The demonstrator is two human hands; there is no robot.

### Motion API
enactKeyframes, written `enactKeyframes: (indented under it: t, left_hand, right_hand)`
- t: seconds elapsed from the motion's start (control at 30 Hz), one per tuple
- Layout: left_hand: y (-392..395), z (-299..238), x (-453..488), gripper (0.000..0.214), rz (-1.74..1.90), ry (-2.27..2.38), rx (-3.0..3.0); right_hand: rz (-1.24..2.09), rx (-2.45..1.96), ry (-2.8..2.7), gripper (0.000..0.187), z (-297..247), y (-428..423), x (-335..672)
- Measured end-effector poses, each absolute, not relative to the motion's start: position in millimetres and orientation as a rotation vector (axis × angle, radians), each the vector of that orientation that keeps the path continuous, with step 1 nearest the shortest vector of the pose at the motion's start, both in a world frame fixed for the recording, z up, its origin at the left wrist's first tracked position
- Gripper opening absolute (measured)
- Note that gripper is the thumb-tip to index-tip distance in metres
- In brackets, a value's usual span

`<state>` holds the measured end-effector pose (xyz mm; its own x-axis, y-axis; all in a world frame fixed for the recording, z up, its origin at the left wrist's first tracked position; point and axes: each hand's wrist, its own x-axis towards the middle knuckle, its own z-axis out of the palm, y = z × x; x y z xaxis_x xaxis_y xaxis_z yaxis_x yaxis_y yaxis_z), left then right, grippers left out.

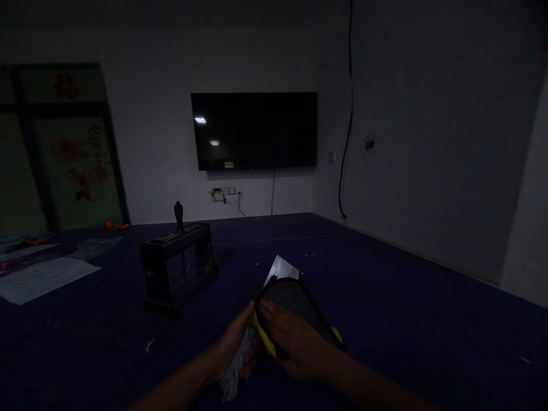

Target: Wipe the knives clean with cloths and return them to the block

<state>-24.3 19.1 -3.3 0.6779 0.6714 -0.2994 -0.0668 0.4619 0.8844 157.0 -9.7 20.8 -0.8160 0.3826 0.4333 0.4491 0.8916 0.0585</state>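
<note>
The room is dim. My right hand point(295, 342) lies over a dark pouch with a yellow edge point(295, 302), its fingers pressed on the pouch's near side. My left hand point(235, 348) is closed round a pale, crumpled packet or wrapper point(233, 374) just left of the pouch. From behind the pouch a light sheet of card or paper point(280, 268) sticks out. All of this rests on a dark blue floor or mat point(385, 297).
A dark box-shaped rack point(177, 265) with a knife handle point(178, 215) standing in it sits to the left. Paper sheets point(43, 277) lie at the far left. A wall-mounted black screen point(254, 131) and wall sockets point(226, 192) are ahead; a cable hangs on the right wall.
</note>
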Motion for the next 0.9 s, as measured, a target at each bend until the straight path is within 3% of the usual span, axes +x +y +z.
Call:
enactKeyframes:
  t: [0.23, 0.57, 0.9]
  left_hand:
    - [18, -3, -24, 0.07, 0.515, 0.684, 0.984]
    - [20, -3, -26, 0.072, 0.423, 0.687, 1.081]
    - [19, -3, -24, 0.072, 0.37, 0.704, 1.131]
  right_hand:
    - [-0.254, -0.641, -2.596, 0.071, 19, -4, 159]
    - [-0.29, -0.864, -2.246, 0.052, 14, 3, 164]
    - [-0.05, -1.082, -1.961, 0.051, 15, 16, 172]
